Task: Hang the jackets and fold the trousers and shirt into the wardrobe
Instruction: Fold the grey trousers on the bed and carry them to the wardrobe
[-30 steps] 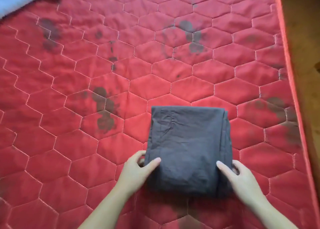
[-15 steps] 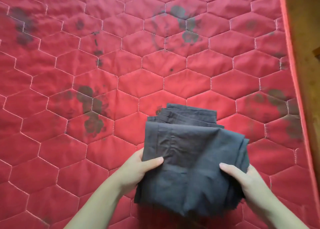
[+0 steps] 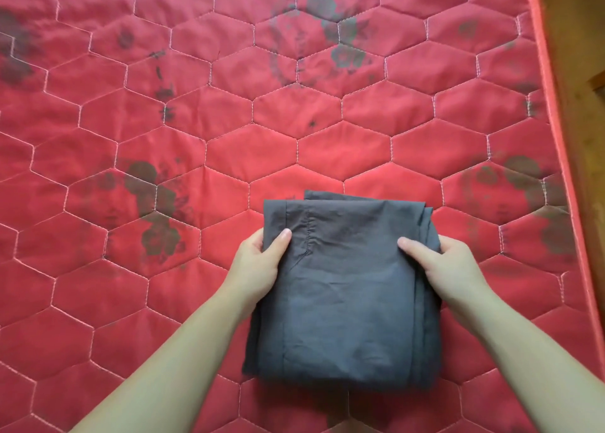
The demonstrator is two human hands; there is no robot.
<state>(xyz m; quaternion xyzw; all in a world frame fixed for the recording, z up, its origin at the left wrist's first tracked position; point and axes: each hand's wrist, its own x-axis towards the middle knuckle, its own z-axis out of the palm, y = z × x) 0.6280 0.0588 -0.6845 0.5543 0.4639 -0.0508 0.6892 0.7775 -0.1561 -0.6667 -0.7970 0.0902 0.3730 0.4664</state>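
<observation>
The dark grey trousers (image 3: 343, 295) are folded into a thick rectangular bundle, held up above the red quilted mattress (image 3: 294, 131). My left hand (image 3: 258, 262) grips the bundle's left edge, thumb on top and fingers underneath. My right hand (image 3: 445, 265) grips the right edge the same way, thumb on the cloth, fingers curled under the stacked layers. The bundle's near end hangs slightly lower toward me. No jackets, shirt or wardrobe are in view.
The mattress, stitched in hexagons and marked with dark faded flower prints, fills nearly the whole view. Its piped right edge (image 3: 556, 138) runs top to bottom, with wooden floor (image 3: 582, 72) beyond it.
The folded trousers lay flat on the mattress a second ago; both hands took hold of the sides and lifted the bundle toward me. The view has tilted down and closer.
</observation>
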